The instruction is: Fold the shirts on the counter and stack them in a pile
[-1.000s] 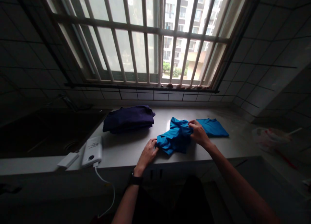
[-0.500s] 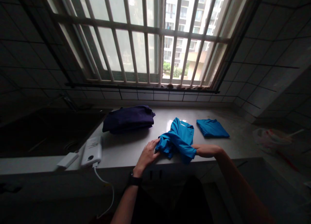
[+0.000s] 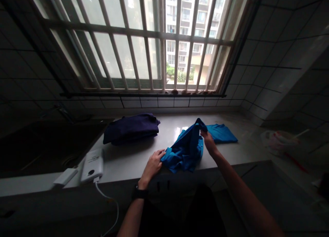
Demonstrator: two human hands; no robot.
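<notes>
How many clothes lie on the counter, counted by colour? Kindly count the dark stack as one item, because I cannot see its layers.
Blue: 2 (crumpled blue T-shirt, folded blue T-shirt)
Dark purple: 1 (folded dark stack)
Total: 3

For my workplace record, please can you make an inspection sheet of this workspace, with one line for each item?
Surface: pale stone counter, with a dark sink at its left.
Job's things: crumpled blue shirt, a folded blue shirt behind it, folded dark purple clothes to the left.
Clutter: white power bank and white adapter near the counter's front edge.
Hands: right hand pinches the shirt's raised fold; left hand rests on its edge.
Cables: white cable hangs from the power bank over the edge.
Surroundings: barred window, tiled wall, plastic bag at right.
</notes>
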